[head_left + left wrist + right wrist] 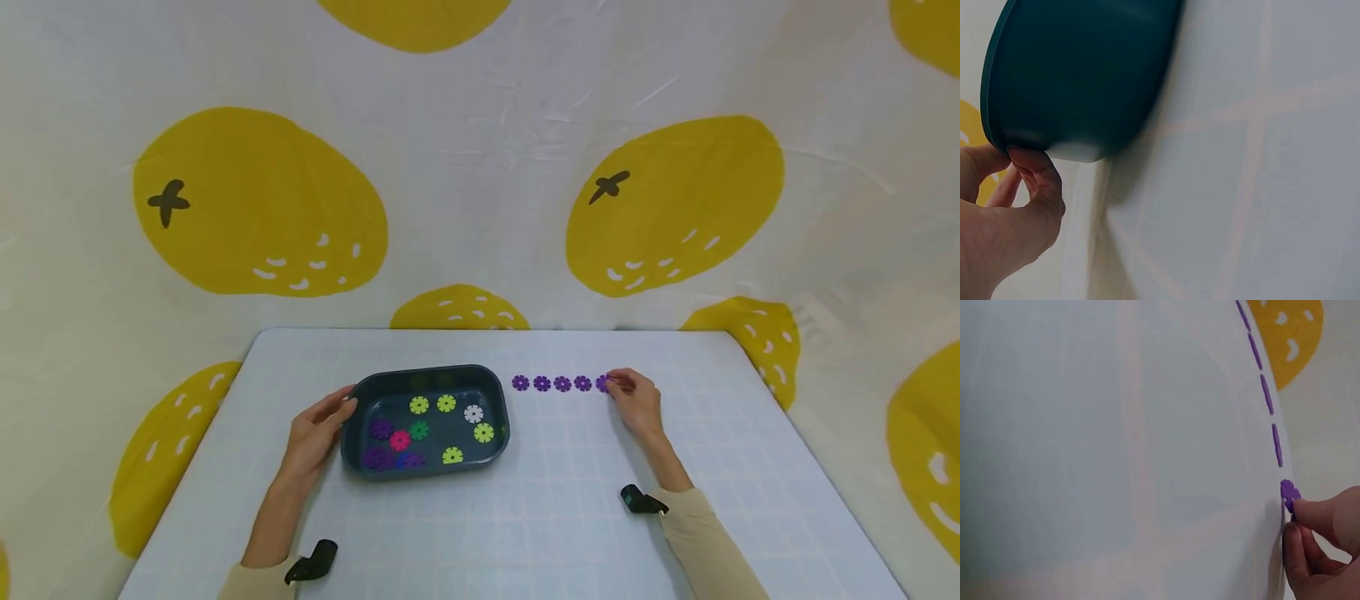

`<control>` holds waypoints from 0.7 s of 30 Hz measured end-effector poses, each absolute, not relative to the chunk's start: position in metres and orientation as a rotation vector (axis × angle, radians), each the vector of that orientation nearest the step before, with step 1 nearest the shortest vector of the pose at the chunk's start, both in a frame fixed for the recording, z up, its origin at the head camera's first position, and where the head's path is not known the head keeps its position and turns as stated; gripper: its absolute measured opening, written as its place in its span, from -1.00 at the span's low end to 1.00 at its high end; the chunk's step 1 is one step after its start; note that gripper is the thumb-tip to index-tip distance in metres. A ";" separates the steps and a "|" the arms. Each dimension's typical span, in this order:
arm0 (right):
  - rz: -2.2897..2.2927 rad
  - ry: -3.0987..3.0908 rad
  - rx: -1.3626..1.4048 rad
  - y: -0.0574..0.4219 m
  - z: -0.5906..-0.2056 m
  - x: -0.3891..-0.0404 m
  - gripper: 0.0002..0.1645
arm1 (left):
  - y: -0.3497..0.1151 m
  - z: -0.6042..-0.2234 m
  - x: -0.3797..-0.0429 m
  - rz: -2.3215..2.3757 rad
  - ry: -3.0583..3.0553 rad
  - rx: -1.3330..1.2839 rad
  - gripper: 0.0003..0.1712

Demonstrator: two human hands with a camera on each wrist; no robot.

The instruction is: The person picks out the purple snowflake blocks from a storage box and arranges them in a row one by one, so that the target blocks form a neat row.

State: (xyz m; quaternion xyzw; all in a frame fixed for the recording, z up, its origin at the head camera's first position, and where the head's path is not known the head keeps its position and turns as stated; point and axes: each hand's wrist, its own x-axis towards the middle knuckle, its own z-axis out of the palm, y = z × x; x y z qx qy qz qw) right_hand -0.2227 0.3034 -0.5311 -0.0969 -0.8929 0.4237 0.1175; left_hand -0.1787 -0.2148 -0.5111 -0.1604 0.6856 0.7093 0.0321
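Observation:
My left hand [315, 433] grips the left rim of a dark teal plastic tray [425, 477], thumb on the near side as the left wrist view shows. Inside the tray lie several notched discs in yellow-green, white, green, pink, purple and blue, such as the white disc [473, 413] and the pink disc [400, 440]. My right hand [636, 404] pinches a purple notched disc [1288, 492] between thumb and fingers, at the right end of a row. The other purple discs [562, 383] of that row lie flat on the table, evenly spaced, right of the tray.
A white table [555, 533] with a faint grid spreads under both hands. Its far edge meets a pale curtain [480, 167] printed with large yellow fruit. Black cameras sit on both wrists, including the right wrist camera [642, 500].

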 end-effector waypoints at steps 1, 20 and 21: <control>1.221 -2.621 -0.282 0.304 -0.531 -0.223 -0.76 | -0.214 -0.512 -0.179 2.194 2.104 -0.487 -0.38; 1.155 -2.699 -0.169 0.303 -0.526 -0.227 -0.79 | -0.216 -0.510 -0.178 2.163 2.113 -0.507 -0.32; 1.153 -2.696 -0.181 0.303 -0.526 -0.226 -0.79 | -0.216 -0.510 -0.179 2.157 2.114 -0.506 -0.31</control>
